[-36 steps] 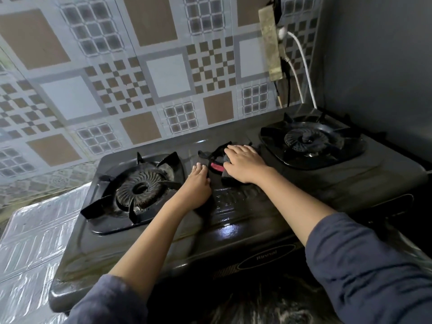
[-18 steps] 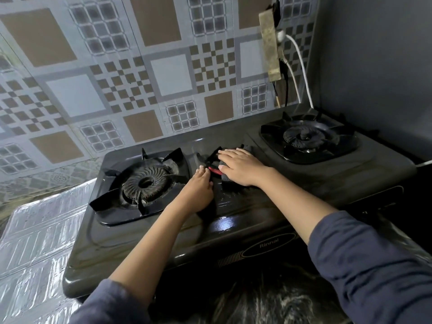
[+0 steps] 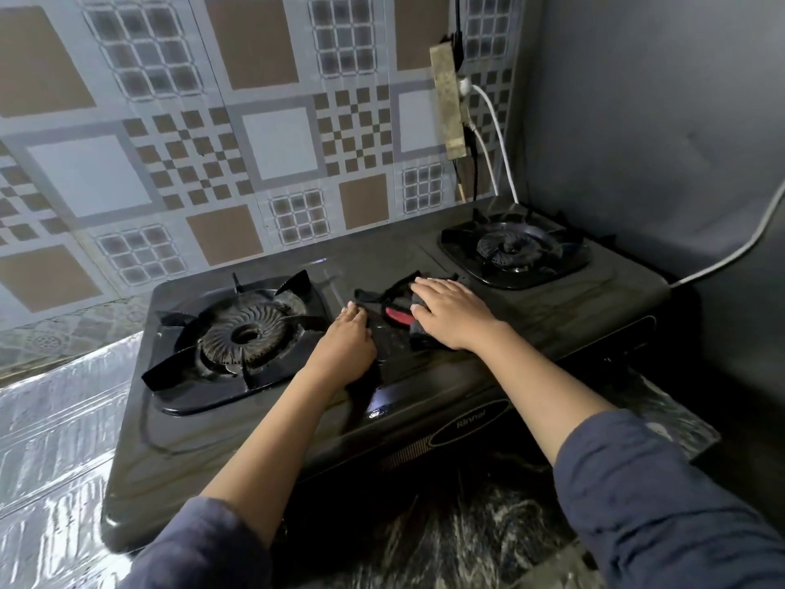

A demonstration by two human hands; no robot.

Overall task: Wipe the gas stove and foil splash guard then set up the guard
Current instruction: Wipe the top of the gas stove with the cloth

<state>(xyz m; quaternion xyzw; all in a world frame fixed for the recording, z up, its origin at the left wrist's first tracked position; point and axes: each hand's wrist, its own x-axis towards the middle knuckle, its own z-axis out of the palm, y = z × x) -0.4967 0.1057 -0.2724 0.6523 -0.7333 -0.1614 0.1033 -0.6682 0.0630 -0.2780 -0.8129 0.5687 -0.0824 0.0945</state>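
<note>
A black two-burner gas stove point(image 3: 552, 320) fills the middle of the head view. Between its burners lies a dark cloth point(image 3: 397, 310) with a red patch. My right hand point(image 3: 452, 316) presses flat on the cloth's right part, fingers together. My left hand point(image 3: 348, 346) rests on the cloth's left edge, fingers curled onto it. The foil splash guard point(image 3: 46, 440) lies flat and shiny on the counter at the stove's left.
The left burner point(image 3: 242, 337) and right burner point(image 3: 512, 248) carry black pot supports. A patterned tile wall point(image 3: 255, 133) stands behind. A power strip point(image 3: 448, 99) with white cables hangs at the corner. A grey wall point(image 3: 658, 121) closes the right side.
Both hands stay on the cloth in the same spot between the burners. My head has drawn back a little, so the stove sits lower and smaller in view.
</note>
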